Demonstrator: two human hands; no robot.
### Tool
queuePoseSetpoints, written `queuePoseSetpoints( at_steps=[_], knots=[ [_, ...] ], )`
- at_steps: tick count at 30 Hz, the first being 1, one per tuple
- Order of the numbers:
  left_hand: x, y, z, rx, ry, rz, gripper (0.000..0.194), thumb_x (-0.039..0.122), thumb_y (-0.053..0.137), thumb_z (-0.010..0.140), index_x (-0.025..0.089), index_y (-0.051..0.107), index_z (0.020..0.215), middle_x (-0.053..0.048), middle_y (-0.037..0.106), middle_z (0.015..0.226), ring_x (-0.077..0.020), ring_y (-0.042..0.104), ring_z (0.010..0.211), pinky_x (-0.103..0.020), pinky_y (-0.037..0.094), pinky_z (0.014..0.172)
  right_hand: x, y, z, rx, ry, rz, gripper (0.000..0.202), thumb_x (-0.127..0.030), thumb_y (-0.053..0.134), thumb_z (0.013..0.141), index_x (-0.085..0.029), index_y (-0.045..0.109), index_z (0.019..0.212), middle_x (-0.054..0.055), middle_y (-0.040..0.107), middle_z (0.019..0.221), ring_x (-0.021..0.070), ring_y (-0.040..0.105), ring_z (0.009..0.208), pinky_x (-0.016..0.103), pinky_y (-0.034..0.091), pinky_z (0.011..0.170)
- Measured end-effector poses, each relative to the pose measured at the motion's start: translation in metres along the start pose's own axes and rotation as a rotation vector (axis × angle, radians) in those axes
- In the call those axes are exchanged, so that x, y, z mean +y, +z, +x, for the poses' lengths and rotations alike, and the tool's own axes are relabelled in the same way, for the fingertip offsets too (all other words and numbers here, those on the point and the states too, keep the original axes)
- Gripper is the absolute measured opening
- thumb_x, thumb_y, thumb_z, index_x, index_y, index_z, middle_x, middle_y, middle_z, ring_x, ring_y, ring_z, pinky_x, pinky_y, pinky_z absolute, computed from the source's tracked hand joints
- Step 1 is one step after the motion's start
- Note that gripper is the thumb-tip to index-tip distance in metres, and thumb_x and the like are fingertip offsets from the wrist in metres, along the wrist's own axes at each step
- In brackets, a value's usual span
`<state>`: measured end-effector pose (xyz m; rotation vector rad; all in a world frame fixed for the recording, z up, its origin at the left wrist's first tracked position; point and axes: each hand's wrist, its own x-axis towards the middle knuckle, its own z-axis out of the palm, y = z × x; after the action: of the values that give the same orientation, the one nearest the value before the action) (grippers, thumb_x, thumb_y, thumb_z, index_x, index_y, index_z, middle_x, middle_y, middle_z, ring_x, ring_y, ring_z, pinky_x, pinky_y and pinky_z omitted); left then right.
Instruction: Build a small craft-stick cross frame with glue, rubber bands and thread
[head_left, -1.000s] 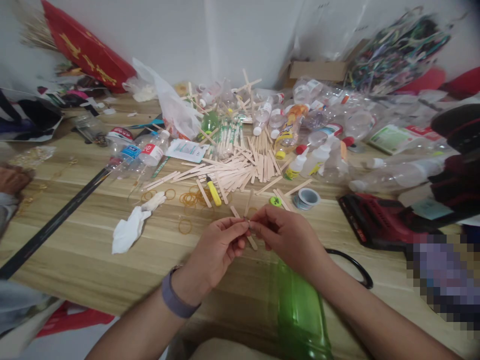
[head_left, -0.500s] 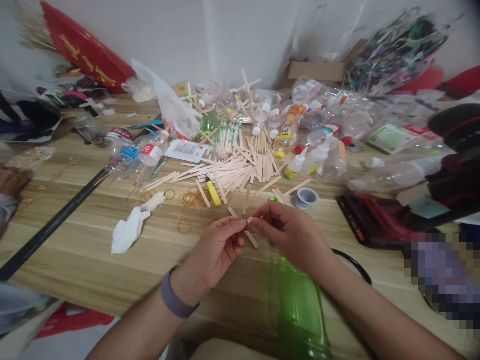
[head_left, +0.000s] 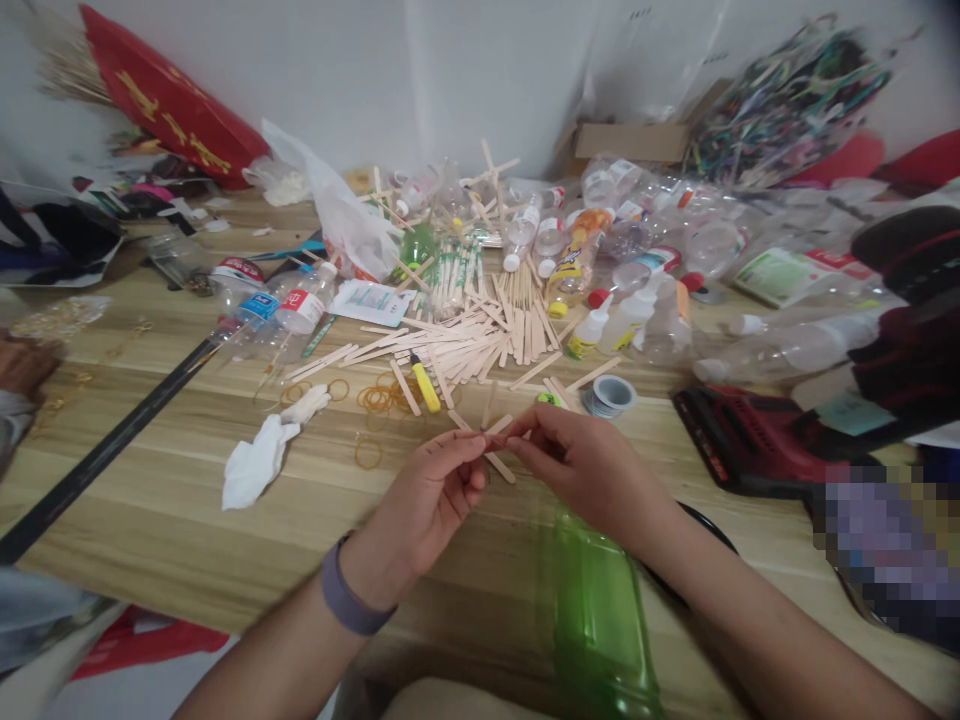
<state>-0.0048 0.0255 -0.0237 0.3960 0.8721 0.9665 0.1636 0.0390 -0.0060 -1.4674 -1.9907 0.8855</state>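
Observation:
Crossed wooden craft sticks [head_left: 501, 466] are at the centre front, with one stick pointing up and away. My left hand [head_left: 439, 485] pinches the sticks near their crossing with thumb and forefinger. From the right, my right hand [head_left: 574, 440] closes its thumb and fingertips beside the same crossing; whatever thin thing it grips is too small to make out. Just beyond lie a heap of loose craft sticks [head_left: 461, 350], a yellow-handled tool [head_left: 426, 385] and several rubber bands [head_left: 382, 395].
A green plastic bottle [head_left: 600, 610] lies near my right forearm. Farther right are a wire spool [head_left: 610, 396] and a red and black power tool [head_left: 739, 440]. White gloves [head_left: 262, 455] lie left. Plastic bottles [head_left: 525, 230] crowd the back. Another person's hand [head_left: 26, 365] rests far left.
The crossed sticks have turned slightly between my fingers, and another stick end now shows at the upper right. My fingertips have moved slightly apart. My right forearm has shifted a little.

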Motion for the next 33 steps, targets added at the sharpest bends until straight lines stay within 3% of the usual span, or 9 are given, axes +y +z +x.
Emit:
queuePoseSetpoints(
  at_steps=[11,19,28,33],
  knots=[
    [0.001,0.004,-0.001,0.028,0.052,-0.036,0.004,0.011,0.073,0.069,0.012,0.069,0.069,0.001,0.066,0.066,-0.0048,0.058,0.056,-0.011,0.044,0.048,-0.004,0.003,-0.003,-0.066,-0.049,-0.001,0.008,-0.024,0.057,0.085,-0.022,0.061,0.079,-0.006,0.056,0.054,0.0110,0.048,0.046,0.023,0.032,0.048],
    [-0.003,0.008,-0.002,0.016,0.110,-0.062,0.007,0.012,0.076,0.066,0.014,0.069,0.067,0.000,0.069,0.071,-0.0070,0.061,0.066,-0.013,0.050,0.062,-0.014,0.004,-0.009,0.058,-0.113,-0.062,0.007,-0.022,0.061,0.082,-0.021,0.067,0.085,-0.005,0.050,0.058,0.0114,0.043,0.049,0.024,0.032,0.049],
    [-0.007,0.008,-0.002,0.036,0.146,-0.053,0.012,0.014,0.080,0.060,0.015,0.071,0.067,0.001,0.068,0.070,-0.0082,0.060,0.068,-0.015,0.049,0.064,-0.018,0.007,-0.008,0.019,-0.044,-0.041,0.011,-0.020,0.061,0.083,-0.020,0.064,0.073,-0.005,0.052,0.056,0.0105,0.043,0.049,0.024,0.031,0.048],
    [-0.005,0.009,-0.002,0.036,0.136,-0.039,0.012,0.016,0.080,0.060,0.014,0.072,0.068,0.000,0.069,0.071,-0.0088,0.060,0.067,-0.016,0.049,0.063,-0.018,0.010,-0.008,-0.031,0.006,0.018,0.004,-0.024,0.065,0.079,-0.020,0.063,0.080,-0.005,0.056,0.058,0.0103,0.045,0.049,0.023,0.032,0.047]
  ],
)
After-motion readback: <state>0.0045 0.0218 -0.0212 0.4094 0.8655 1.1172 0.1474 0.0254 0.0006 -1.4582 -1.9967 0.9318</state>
